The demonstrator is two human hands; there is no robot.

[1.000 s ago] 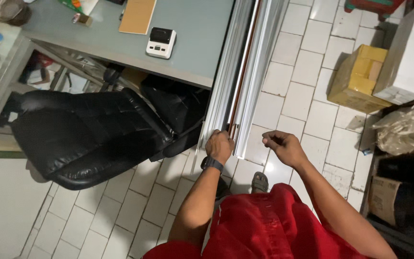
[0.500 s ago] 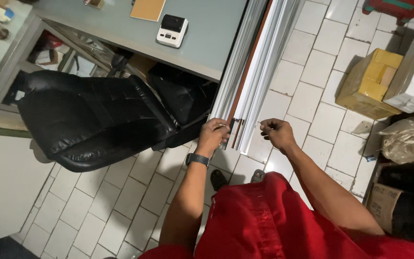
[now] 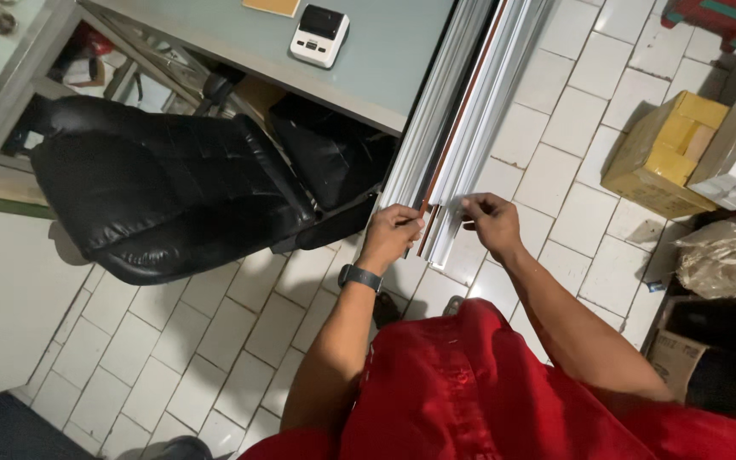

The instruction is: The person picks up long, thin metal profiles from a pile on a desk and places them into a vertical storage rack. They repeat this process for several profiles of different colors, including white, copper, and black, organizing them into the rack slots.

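Gripping the white rail bundle (image 3: pixel 462 111) end, left hand (image 3: pixel 393 232) clenched, right hand (image 3: pixel 489 220) pinching.

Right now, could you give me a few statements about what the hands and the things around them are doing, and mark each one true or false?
1. The left hand grips the near end of the long white profiles. True.
2. The right hand rests on the black chair. False: it is at the profile ends, beside the left hand, pinching something too small to tell.
3. A wristwatch sits on the left wrist. True.
4. The yellow cardboard box stands on the desk. False: it stands on the tiled floor, to the right.
5. A small white device lies on the desk. True.
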